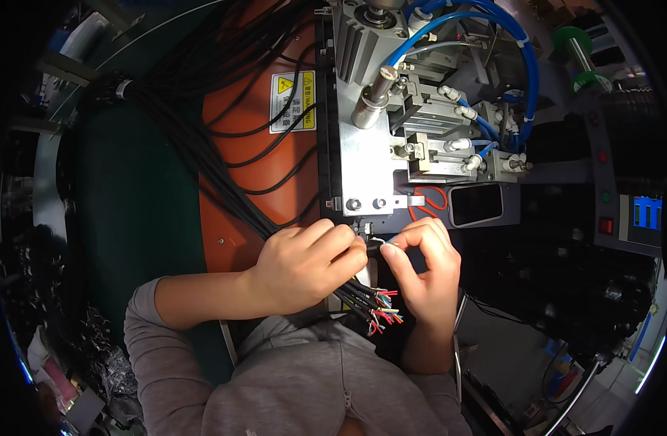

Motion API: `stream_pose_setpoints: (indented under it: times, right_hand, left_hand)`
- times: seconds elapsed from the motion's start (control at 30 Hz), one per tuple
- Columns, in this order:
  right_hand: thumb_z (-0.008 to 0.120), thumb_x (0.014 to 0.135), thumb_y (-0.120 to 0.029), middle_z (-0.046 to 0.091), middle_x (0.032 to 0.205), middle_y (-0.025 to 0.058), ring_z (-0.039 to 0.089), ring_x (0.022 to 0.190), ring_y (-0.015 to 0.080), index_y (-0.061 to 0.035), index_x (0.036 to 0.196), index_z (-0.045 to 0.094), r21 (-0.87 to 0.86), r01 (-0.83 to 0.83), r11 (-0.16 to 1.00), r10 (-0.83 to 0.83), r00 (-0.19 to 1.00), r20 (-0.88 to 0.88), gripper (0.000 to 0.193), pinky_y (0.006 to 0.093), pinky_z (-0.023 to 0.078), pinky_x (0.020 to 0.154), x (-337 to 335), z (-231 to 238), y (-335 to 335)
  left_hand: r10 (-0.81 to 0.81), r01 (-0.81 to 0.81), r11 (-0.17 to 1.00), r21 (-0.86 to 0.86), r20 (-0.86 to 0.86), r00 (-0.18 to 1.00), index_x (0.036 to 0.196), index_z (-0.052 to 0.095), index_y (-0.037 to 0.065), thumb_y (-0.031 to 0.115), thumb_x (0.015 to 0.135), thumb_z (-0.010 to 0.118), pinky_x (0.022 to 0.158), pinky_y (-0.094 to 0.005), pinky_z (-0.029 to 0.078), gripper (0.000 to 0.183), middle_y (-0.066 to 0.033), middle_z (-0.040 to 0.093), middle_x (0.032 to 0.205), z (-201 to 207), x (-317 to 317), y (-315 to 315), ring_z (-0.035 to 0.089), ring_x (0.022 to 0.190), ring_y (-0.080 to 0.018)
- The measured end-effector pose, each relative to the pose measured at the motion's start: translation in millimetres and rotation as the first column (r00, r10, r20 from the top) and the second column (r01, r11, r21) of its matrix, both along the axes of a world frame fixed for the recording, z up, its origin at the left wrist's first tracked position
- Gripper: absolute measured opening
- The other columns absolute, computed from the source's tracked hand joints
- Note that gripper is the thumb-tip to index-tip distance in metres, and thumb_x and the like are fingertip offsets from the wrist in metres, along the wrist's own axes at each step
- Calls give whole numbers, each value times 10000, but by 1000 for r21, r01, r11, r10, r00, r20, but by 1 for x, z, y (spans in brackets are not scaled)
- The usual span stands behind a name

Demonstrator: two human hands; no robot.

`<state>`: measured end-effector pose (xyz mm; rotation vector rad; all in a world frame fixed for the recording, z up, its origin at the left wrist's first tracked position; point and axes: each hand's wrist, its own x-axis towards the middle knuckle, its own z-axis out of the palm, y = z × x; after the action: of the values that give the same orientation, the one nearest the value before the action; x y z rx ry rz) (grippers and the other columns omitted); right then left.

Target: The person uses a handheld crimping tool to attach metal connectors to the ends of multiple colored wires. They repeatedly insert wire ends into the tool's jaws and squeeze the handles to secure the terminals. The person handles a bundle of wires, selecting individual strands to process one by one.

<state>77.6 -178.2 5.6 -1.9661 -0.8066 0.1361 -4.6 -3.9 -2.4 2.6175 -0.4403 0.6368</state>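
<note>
My left hand point(308, 265) is closed, its fingers curled together at the front edge of the metal machine. It appears to grip a black cable, mostly hidden by the fingers. To its right, my right hand point(429, 267) pinches a thin white wire point(378, 240) between thumb and forefinger. Both sets of fingertips are close together, just below the machine's steel plate point(366, 163). Under my left hand, a bundle of black cables point(354, 292) hangs toward my lap. Its ends fan out into bare coloured wires point(386, 315), red, white, blue and yellow.
Black cables point(224, 171) run across an orange panel point(257, 211) with a warning label point(293, 102). Pneumatic cylinders point(450, 109) with blue hoses point(530, 80) stand beyond the plate. A phone point(476, 204) lies right of it, near a red cord point(437, 196). A control box point(624, 211) stands far right.
</note>
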Motion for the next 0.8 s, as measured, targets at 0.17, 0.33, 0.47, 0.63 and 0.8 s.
stream_pose_setpoints:
  times: [0.17, 0.33, 0.47, 0.63, 0.8]
  right_hand:
    - [684, 780, -34, 587, 746, 65, 540, 720, 140, 8, 776, 596, 288, -11, 958, 182, 797, -575, 98, 270, 429, 666, 8, -14, -16]
    - [673, 777, -4, 636, 786, 95, 597, 743, 173, 23, 842, 656, 163, 56, 985, -6, 956, -292, 73, 280, 456, 679, 5, -33, -8]
    - [658, 767, 0, 630, 773, 105, 586, 708, 250, 10, 798, 637, 48, 66, 997, -70, 995, 77, 39, 328, 464, 665, 2, -38, 7]
    - [647, 736, 9, 585, 717, 85, 528, 669, 249, -19, 745, 599, -41, 82, 996, -73, 982, 174, 57, 341, 427, 621, -6, -38, 13]
    - [642, 730, 11, 575, 705, 77, 516, 657, 243, -22, 720, 588, 77, 112, 991, -124, 977, 173, 64, 339, 419, 616, -5, -49, 16]
  left_hand:
    - [-46, 46, 999, 7, 14, 999, 964, 681, 53, 96, 673, 627, 438, -221, 376, 299, 21, 550, 739, -1, 0, 1, 493, 566, -92]
    - [-30, 24, 990, 142, 36, 999, 1000, 687, 69, 114, 652, 621, 436, -214, 359, 357, 43, 487, 680, -5, 1, -4, 451, 551, -86]
    - [30, -26, 972, 235, -15, 999, 1023, 687, 73, 135, 669, 609, 431, -215, 353, 368, 41, 437, 672, -5, 0, -6, 428, 552, -85]
    - [95, -69, 957, 284, -80, 992, 1044, 685, 74, 141, 674, 603, 427, -208, 344, 386, 27, 444, 711, -2, -5, -9, 423, 556, -88]
    - [113, -83, 957, 279, -92, 989, 1048, 683, 69, 133, 684, 595, 423, -202, 332, 380, 16, 420, 695, -1, -4, -12, 434, 550, -91]
